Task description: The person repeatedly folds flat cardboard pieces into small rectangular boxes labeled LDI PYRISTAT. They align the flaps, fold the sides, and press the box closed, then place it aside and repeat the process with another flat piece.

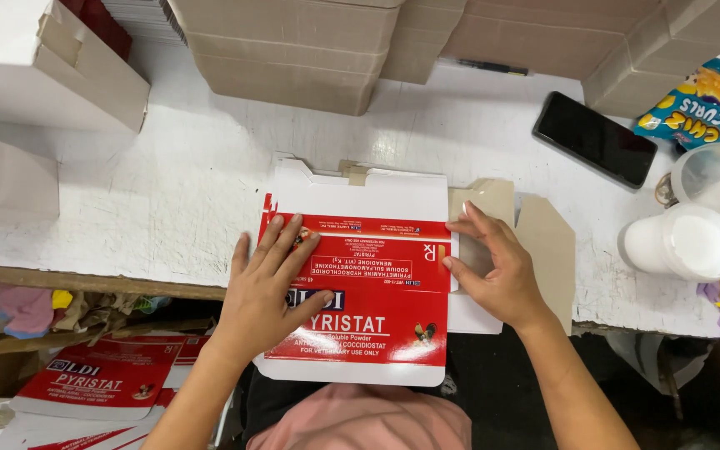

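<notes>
A flat red and white carton blank (377,292) lies half on the white table (210,167), half over its front edge. My left hand (270,287) lies flat on the blank's left side, fingers spread. My right hand (493,271) presses on the blank's right edge, where a brown inner flap (543,242) sticks out. Neither hand grips anything.
Stacks of brown cardboard (293,50) stand at the back. A white folded box (35,67) sits at far left. On the right are a black phone (595,138), a snack bag (702,104) and white plastic tubs (685,242). More red blanks (102,383) lie below the table at lower left.
</notes>
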